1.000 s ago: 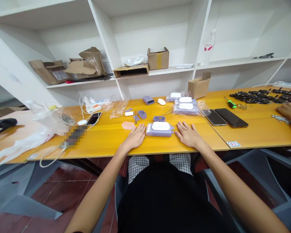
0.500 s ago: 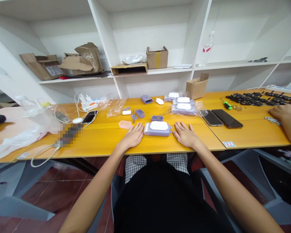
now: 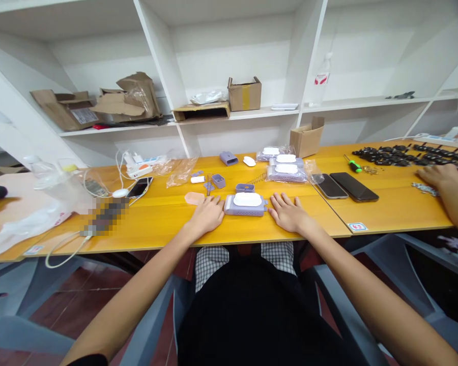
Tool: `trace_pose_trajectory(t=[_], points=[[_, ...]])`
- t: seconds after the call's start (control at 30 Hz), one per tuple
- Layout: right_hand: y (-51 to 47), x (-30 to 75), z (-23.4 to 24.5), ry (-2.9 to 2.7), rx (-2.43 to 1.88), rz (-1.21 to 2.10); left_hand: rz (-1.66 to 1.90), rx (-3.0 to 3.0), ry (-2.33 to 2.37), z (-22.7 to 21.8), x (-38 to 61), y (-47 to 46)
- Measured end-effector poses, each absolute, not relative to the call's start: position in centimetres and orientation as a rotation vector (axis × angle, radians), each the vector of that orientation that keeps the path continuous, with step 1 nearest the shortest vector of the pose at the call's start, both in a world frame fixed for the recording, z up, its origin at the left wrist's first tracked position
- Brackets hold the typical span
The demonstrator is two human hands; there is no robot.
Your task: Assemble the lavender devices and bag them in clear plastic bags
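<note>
My left hand [image 3: 208,214] lies flat on the yellow table [image 3: 156,218], fingers stretched out, just left of a lilac device with a white top [image 3: 246,204]. On the other side of that device rests my right hand [image 3: 288,212], also flat and open. Neither hand holds anything. Behind the device sit a small lilac part [image 3: 245,187], a pink pad [image 3: 194,198] and further small lilac pieces [image 3: 218,180].
Bagged lilac devices [image 3: 286,170] lie behind, beside two dark phones [image 3: 341,186] and a green screwdriver [image 3: 352,163]. Another person's hand [image 3: 438,176] rests at the right near black parts [image 3: 404,155]. Cables, a phone [image 3: 138,188] and plastic bags [image 3: 41,203] lie left. Shelves hold cardboard boxes [image 3: 245,94].
The view has shifted slightly; both of my hands remain flat beside the lilac device. The other person's hand at the right stays on the table.
</note>
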State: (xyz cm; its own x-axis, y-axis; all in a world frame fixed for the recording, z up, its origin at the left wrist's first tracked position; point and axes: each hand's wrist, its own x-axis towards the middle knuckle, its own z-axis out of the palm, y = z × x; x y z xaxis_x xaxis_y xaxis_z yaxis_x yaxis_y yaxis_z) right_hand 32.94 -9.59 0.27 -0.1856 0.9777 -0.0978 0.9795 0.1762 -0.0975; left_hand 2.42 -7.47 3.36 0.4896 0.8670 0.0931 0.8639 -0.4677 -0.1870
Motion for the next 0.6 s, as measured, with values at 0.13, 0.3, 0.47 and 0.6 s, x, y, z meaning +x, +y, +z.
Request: trace_pose_trajectory(t=[0.13, 0.3, 0.47, 0.6], points=[[-9.8, 32.0, 0.8, 2.399, 2.016, -0.185, -0.027, -2.371, -1.566, 5.7, 1.7, -4.1], [-9.5, 29.5, 1.6, 2.382, 2.048, -0.132, 0.090, -2.352, -1.899, 7.6, 0.4, 1.7], [-8.8, 28.0, 1.4, 2.566, 1.932, -0.166, 0.108, -2.419, -1.959, 6.9, 0.2, 4.2], [-8.8, 28.0, 0.7, 2.626, 1.964, -0.153, 0.044, -2.440, -1.980, 6.6, -0.2, 5.2]])
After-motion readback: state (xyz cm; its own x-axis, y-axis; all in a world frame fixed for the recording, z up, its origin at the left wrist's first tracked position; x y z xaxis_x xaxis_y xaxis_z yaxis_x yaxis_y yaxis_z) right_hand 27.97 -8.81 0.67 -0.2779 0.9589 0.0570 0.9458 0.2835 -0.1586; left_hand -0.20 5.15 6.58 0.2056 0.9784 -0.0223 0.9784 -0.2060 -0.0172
